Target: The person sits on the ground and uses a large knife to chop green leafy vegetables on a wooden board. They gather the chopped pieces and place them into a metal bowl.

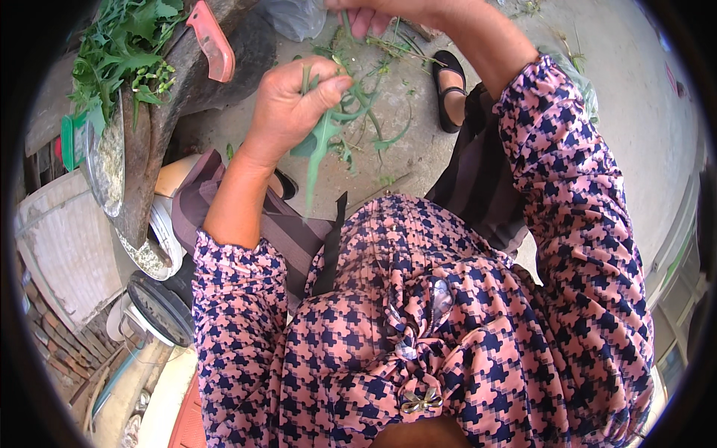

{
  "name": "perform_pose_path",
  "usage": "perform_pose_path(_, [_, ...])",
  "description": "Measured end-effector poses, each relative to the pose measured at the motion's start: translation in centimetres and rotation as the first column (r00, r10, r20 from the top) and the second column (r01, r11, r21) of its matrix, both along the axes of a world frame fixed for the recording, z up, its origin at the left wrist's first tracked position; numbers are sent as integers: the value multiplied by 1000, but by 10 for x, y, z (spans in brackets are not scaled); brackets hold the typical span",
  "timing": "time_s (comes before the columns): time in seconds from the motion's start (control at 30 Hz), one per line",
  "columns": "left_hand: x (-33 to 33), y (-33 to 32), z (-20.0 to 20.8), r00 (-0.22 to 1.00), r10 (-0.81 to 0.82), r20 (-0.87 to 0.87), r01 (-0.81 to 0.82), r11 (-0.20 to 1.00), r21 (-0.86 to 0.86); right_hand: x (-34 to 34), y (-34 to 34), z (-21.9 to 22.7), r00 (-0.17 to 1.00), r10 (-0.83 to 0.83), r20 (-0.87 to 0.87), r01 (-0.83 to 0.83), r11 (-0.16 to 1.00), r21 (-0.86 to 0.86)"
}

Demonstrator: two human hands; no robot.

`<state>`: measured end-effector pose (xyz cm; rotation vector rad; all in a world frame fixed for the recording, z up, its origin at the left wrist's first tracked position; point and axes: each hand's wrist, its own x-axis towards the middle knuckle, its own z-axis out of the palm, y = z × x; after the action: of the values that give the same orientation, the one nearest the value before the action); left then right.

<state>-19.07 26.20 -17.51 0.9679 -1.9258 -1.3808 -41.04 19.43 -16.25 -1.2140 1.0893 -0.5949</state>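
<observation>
Grey concrete floor (635,97) stretches beneath a person in a pink-and-navy patterned smock (448,313), its cuffs gathered on both forearms. To the left runs a weathered wooden slab (138,179), bearing a heap of leafy greens (127,52) at its upper end. A translucent plastic bag (299,16) sits at the top edge of the view. The left hand (291,104), raised above the floor, is closed in a fist, thumb pressed over the fingers, gripping green leafy stems (323,142) that hang below and to the right of it. The right hand (366,19), near the left and partly cut off by the upper edge, has its fingers curled; whether they have hold of a stem, one cannot tell. A black strapped shoe (446,63) stands right of the stems. A flat salmon-red implement (213,45) lies on the slab beside the heap.
</observation>
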Motion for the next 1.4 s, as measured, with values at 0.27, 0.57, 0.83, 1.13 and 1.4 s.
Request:
perform_pose_path(0.27, [14,-9,-8,949,279,145,-314,849,425,-23,-1,11,991,-106,-78,99,991,-84])
perform_pose_path(0.57, [16,-18,-6,930,366,-40,-284,784,552,15,27,-6,921,281,-270,-308,949,-63])
perform_pose_path(0.83, [13,-17,3,984,174,48,-171,817,550,21,17,-32,781,153,-606,-464,791,-399])
perform_pose_path(1.13, [19,-20,4,983,170,77,-182,788,588,-7,4,3,970,-21,-241,14,999,-31])
perform_pose_path(1.4, [-5,-1,-13,981,87,175,-172,813,557,2,1,1,995,-104,8,104,994,-19])
